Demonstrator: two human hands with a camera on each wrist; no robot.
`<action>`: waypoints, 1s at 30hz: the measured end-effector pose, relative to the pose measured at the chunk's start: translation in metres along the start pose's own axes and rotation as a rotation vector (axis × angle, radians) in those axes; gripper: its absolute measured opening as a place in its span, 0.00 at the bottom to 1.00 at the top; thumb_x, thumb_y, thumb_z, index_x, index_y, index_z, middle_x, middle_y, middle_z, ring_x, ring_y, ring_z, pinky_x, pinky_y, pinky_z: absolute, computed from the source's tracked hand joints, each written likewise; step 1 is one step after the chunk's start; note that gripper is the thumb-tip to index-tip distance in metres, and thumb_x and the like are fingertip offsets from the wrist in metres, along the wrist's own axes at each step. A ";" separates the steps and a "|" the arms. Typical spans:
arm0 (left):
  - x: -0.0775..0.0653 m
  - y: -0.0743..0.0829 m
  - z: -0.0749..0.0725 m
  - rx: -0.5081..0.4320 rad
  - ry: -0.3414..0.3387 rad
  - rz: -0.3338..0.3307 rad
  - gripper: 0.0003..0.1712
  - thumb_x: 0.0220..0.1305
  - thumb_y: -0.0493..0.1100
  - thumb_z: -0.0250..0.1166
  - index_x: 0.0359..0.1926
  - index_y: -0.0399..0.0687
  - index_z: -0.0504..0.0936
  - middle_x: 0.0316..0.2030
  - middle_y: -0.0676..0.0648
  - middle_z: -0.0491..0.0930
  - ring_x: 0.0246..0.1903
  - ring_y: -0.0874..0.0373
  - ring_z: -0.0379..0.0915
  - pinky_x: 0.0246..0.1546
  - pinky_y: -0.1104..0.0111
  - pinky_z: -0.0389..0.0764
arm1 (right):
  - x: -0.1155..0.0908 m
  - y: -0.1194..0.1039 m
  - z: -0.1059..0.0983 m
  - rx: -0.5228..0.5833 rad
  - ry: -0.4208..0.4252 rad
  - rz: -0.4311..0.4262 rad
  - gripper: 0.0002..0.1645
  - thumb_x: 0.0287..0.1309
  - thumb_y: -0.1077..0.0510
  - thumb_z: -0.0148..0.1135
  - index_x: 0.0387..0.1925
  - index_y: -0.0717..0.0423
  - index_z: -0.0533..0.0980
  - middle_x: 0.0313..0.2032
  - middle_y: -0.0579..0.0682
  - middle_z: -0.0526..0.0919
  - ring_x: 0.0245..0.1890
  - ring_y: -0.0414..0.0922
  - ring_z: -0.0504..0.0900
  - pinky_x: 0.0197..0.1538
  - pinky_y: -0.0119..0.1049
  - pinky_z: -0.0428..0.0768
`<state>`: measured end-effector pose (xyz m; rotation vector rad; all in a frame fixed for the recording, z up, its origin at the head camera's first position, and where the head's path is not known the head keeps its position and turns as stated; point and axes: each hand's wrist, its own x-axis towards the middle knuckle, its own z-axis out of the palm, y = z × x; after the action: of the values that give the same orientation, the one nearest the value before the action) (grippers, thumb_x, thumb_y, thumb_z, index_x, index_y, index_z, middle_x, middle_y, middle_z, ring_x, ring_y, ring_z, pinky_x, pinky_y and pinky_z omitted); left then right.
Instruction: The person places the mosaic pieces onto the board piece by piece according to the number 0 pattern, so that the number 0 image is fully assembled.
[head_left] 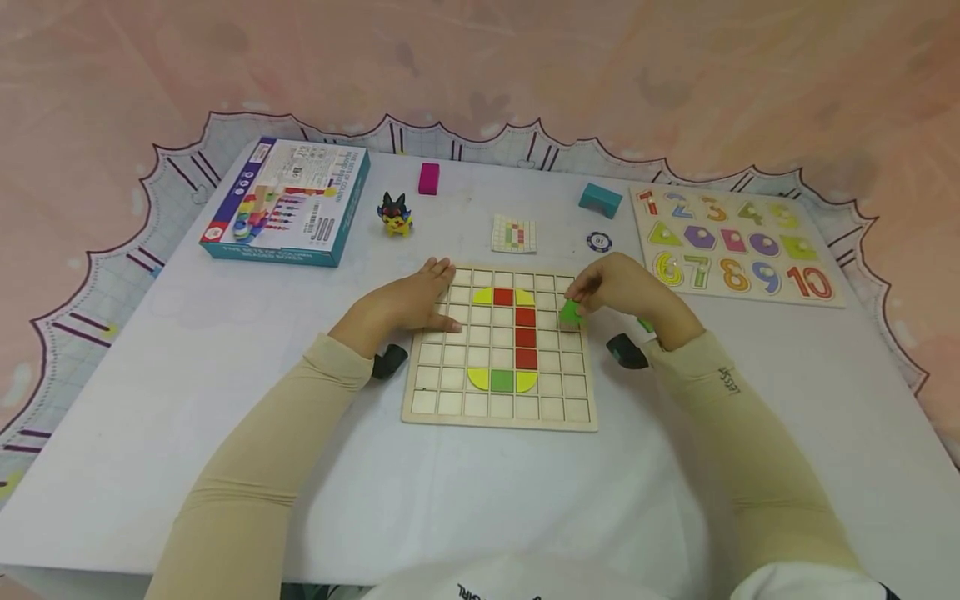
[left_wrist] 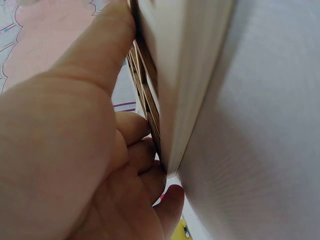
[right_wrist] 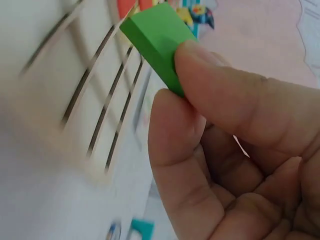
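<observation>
My right hand (head_left: pixel 626 287) pinches a small green square tile (right_wrist: pixel 159 37) between thumb and forefinger, over the right side of a wooden grid board (head_left: pixel 427 403). My left hand (head_left: pixel 408 298) rests on the board's left edge, its thumb reaching over the squares. Set in the grid are several red square tiles (head_left: pixel 526 337), a green tile (head_left: pixel 502 381) at the bottom and yellow quarter-round pieces (head_left: pixel 477 378) at the corners. Behind the board lies a small pattern card (head_left: pixel 514 234). Another green piece (head_left: pixel 647 325) is partly hidden by my right wrist.
A boxed set (head_left: pixel 288 200) lies back left, near a toy figure (head_left: pixel 395 215) and a magenta block (head_left: pixel 429 178). Back right are a teal block (head_left: pixel 600 200), a poker chip (head_left: pixel 599 242) and a number puzzle board (head_left: pixel 735 246). A scalloped cloth edge (head_left: pixel 465 142) borders the table.
</observation>
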<state>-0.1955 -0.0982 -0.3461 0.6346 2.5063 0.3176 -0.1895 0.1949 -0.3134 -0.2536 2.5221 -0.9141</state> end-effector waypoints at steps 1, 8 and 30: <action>0.000 0.000 0.000 -0.002 -0.001 -0.001 0.57 0.58 0.61 0.60 0.71 0.38 0.36 0.72 0.40 0.31 0.71 0.46 0.23 0.70 0.56 0.39 | 0.005 -0.005 0.003 0.009 -0.009 -0.004 0.12 0.47 0.69 0.64 0.37 0.63 0.82 0.32 0.53 0.82 0.34 0.45 0.74 0.43 0.38 0.72; 0.000 0.001 0.000 0.000 -0.005 0.014 0.56 0.58 0.61 0.59 0.71 0.37 0.37 0.72 0.39 0.31 0.71 0.46 0.23 0.71 0.56 0.38 | 0.033 -0.034 0.026 0.061 -0.081 -0.075 0.12 0.45 0.73 0.63 0.35 0.64 0.82 0.29 0.51 0.82 0.31 0.44 0.74 0.37 0.33 0.75; 0.000 -0.002 -0.001 0.013 0.005 0.013 0.57 0.57 0.61 0.60 0.71 0.36 0.38 0.72 0.39 0.33 0.71 0.45 0.24 0.71 0.56 0.40 | 0.071 -0.073 0.067 -0.117 -0.197 -0.173 0.11 0.45 0.71 0.64 0.32 0.59 0.83 0.30 0.51 0.83 0.27 0.40 0.74 0.31 0.29 0.75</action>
<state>-0.1968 -0.0995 -0.3462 0.6563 2.5120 0.3077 -0.2198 0.0793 -0.3368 -0.5776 2.3998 -0.7640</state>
